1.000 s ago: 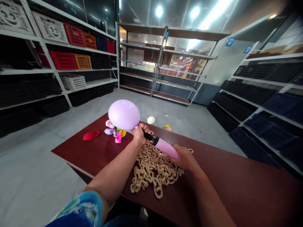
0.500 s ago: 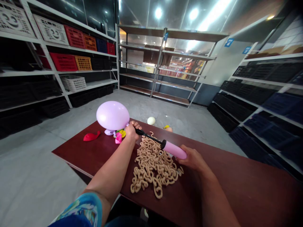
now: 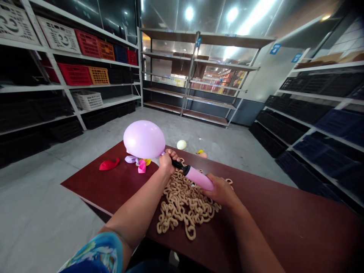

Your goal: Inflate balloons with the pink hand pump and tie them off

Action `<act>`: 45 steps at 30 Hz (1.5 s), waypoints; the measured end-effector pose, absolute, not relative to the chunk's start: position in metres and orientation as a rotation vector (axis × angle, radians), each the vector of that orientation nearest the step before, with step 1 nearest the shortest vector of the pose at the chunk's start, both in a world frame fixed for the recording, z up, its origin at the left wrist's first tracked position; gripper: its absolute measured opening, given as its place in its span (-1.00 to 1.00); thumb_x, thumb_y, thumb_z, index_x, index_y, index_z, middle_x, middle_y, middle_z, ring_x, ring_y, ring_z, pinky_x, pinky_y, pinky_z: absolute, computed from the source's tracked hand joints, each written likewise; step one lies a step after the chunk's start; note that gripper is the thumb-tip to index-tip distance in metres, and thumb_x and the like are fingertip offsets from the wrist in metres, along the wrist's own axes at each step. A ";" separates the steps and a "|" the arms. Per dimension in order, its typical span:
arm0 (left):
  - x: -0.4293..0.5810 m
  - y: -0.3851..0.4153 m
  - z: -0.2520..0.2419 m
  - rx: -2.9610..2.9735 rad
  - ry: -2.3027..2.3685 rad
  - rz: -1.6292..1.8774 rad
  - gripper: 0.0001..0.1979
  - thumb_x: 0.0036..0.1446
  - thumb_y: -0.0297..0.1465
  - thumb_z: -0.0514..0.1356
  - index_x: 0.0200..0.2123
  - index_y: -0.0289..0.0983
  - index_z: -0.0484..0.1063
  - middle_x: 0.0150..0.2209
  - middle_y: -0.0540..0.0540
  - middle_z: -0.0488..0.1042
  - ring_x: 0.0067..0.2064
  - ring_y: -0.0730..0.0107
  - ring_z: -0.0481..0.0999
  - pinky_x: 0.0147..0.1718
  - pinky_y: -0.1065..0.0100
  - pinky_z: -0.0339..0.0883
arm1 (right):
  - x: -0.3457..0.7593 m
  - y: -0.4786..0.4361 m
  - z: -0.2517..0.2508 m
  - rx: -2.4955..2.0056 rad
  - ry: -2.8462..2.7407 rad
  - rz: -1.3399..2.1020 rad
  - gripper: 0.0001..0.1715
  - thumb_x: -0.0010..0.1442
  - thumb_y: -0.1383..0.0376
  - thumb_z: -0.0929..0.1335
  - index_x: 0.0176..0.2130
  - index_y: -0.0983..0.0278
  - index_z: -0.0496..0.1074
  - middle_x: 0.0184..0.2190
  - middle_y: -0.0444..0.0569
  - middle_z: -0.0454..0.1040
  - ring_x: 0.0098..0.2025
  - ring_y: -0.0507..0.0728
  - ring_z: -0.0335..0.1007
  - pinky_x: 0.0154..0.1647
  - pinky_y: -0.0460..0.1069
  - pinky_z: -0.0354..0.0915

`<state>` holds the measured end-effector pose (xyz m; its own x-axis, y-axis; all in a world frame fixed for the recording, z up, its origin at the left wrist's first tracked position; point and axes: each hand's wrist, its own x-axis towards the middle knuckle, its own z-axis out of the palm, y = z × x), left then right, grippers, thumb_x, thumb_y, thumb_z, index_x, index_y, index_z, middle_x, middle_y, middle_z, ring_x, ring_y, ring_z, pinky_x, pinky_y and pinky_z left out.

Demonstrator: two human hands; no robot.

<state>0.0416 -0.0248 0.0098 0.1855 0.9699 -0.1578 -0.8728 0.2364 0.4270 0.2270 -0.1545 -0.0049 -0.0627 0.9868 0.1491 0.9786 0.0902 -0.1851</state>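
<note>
A hand-held balloon pump (image 3: 198, 178) with a pink barrel and black end spans the gap between my hands. My left hand (image 3: 167, 162) is closed round the neck of an inflated lilac balloon (image 3: 144, 139) and the pump's black end; the nozzle itself is hidden by the fingers. My right hand (image 3: 221, 190) grips the far end of the pink barrel. Under the pump, a heap of tan, curly, rope-like pieces (image 3: 184, 206) lies on the table.
The dark red table (image 3: 93, 189) carries a flat red balloon (image 3: 109, 164) and a pink balloon (image 3: 141, 166) beside other limp ones. Past the far edge sits a pale round balloon (image 3: 181, 144). Shelves with red crates (image 3: 75, 74) stand left; metal racks (image 3: 187, 87) stand behind.
The pump has been pushed together: its black rod showed before and is now inside the barrel. My hands have come closer, and the lilac balloon has shifted right and looks slightly bigger.
</note>
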 end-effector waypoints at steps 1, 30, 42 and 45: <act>0.039 -0.022 0.010 0.269 0.440 1.327 -0.79 -0.08 -0.66 -0.08 -0.57 -0.25 -0.02 -0.66 0.10 -0.05 -0.69 0.58 0.02 -0.68 0.47 -0.02 | 0.228 -0.154 -0.004 -1.964 -2.119 0.094 -0.65 -0.07 0.14 0.35 -0.24 0.20 0.32 -0.36 -0.09 0.46 -0.32 0.12 0.34 -0.35 -0.05 0.06; 0.037 -0.018 0.007 0.250 0.416 1.339 -0.80 -0.09 -0.66 -0.09 -0.56 -0.25 -0.01 -0.66 0.11 -0.06 -0.70 0.58 0.02 -0.67 0.46 -0.05 | 0.234 -0.159 0.002 -2.020 -2.091 0.086 -0.70 -0.10 0.19 0.36 -0.29 0.19 0.35 -0.41 -0.12 0.46 -0.36 0.09 0.33 -0.35 -0.06 0.04; -0.004 0.008 0.013 0.205 0.414 1.459 -0.78 -0.04 -0.65 -0.08 -0.56 -0.25 -0.03 -0.66 0.12 -0.09 -0.71 0.61 -0.02 -0.69 0.49 -0.09 | 0.274 -0.168 0.004 -2.026 -1.997 0.272 -0.73 -0.13 0.20 0.36 -0.32 0.16 0.35 -0.42 -0.17 0.46 -0.42 0.05 0.32 -0.45 -0.08 0.05; 0.006 0.001 0.012 0.217 0.379 1.448 -0.79 -0.06 -0.66 -0.09 -0.56 -0.26 -0.02 -0.66 0.12 -0.09 -0.71 0.61 -0.01 -0.68 0.49 -0.09 | 0.268 -0.168 0.007 -2.061 -2.037 0.158 -0.77 -0.13 0.20 0.36 -0.37 0.17 0.33 -0.43 -0.18 0.46 -0.41 0.06 0.32 -0.44 -0.07 0.02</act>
